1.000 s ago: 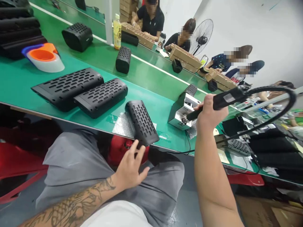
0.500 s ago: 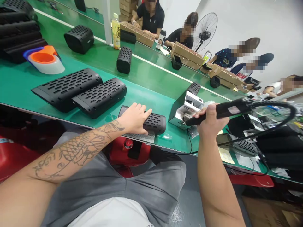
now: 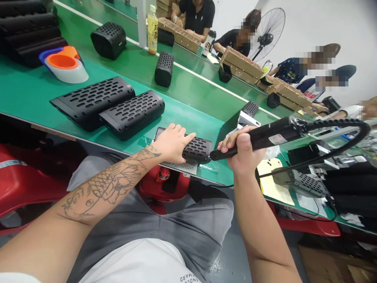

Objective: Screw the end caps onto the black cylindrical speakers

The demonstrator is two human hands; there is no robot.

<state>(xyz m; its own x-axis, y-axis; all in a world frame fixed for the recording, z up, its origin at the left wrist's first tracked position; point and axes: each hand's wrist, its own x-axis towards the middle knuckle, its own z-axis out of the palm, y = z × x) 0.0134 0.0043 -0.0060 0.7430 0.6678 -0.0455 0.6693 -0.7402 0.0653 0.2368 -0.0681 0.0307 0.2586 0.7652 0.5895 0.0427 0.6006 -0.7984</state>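
My left hand (image 3: pixel 173 143) lies over a black perforated housing (image 3: pixel 198 148) near the table's front edge, thumb and fingers gripping it from above. Wrapped round a black electric screwdriver (image 3: pixel 266 135), my right hand (image 3: pixel 243 151) holds it slanted, with its cable trailing right. The screwdriver's tip meets the housing's right end, where a tiny bright screw or bit shows. A silver metal box (image 3: pixel 249 118), resembling a screw feeder, stands behind my right hand and is partly hidden by it. Two larger black perforated housings (image 3: pixel 94 100) (image 3: pixel 135 114) lie to the left.
An orange, white and blue ring-shaped object (image 3: pixel 66 65) sits at the left near stacked black housings (image 3: pixel 26 31). Smaller black units (image 3: pixel 164 68) and a yellow bottle (image 3: pixel 152 29) stand farther back. Yellow paper (image 3: pixel 277 182) lies right. Several people work across the line beside cardboard trays (image 3: pixel 241 65).
My right hand has brought the screwdriver left and down, from the silver box to the right end of the housing. My left hand keeps its hold on the housing.
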